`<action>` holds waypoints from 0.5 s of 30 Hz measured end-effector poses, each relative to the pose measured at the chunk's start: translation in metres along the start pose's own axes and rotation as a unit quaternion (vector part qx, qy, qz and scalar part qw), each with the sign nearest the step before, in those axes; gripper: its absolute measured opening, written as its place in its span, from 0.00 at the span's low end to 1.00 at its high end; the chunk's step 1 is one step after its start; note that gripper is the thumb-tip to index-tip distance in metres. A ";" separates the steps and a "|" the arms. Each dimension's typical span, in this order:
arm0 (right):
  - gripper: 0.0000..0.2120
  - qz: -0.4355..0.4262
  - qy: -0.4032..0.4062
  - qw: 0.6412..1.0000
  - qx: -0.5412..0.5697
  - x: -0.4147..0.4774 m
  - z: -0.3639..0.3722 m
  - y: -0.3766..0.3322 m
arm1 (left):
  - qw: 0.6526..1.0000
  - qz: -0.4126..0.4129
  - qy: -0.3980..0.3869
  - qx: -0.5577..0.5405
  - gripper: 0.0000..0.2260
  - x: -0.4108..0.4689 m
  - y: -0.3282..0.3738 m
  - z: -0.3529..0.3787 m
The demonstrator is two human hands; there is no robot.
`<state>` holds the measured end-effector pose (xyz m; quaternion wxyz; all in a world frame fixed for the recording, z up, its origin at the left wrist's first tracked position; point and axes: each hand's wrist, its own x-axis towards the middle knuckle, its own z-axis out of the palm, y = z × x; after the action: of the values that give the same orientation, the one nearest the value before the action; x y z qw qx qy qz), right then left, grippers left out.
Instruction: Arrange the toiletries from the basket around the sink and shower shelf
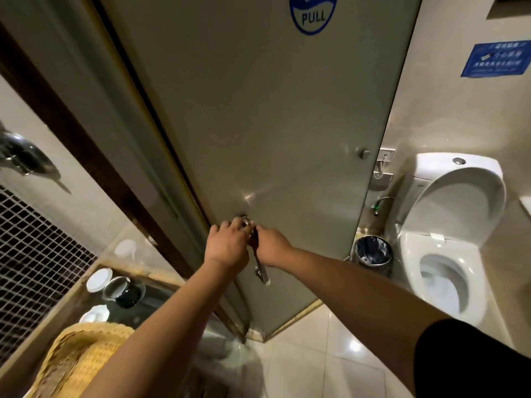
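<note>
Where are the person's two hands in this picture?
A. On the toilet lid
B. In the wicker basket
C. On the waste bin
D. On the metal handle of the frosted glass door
D: the left hand and right hand both close around the metal handle on the frosted glass door.

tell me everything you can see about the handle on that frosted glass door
The door handle looks like polished metal: a round mount at the top and a bar running down the frosted glass door to a lower end fitting. It sits low on the door near its left edge. Both hands are on its upper part, the left hand and the right hand, hiding most of it.
</note>
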<state>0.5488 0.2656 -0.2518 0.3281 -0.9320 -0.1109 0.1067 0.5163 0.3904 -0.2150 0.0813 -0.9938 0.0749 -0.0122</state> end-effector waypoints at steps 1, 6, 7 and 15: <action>0.16 -0.003 0.001 1.000 -0.004 -0.006 -0.002 0.003 | 1.000 0.013 0.003 0.008 0.32 -0.004 0.002 0.000; 0.17 -0.001 0.004 1.000 -0.006 -0.051 -0.010 0.027 | 0.996 0.071 0.028 0.038 0.28 -0.034 0.030 0.000; 0.17 0.000 0.009 1.000 -0.006 -0.060 -0.009 0.033 | 0.995 0.082 0.034 0.041 0.26 -0.037 0.039 -0.003; 0.10 0.075 0.075 0.994 0.020 -0.139 -0.005 0.076 | 0.981 0.168 0.012 0.093 0.15 -0.070 0.123 -0.029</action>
<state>0.4283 0.1665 -0.2784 0.3447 -0.9365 -0.0140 0.0632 0.4280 0.2765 -0.2069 0.1729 -0.9551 0.2399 -0.0175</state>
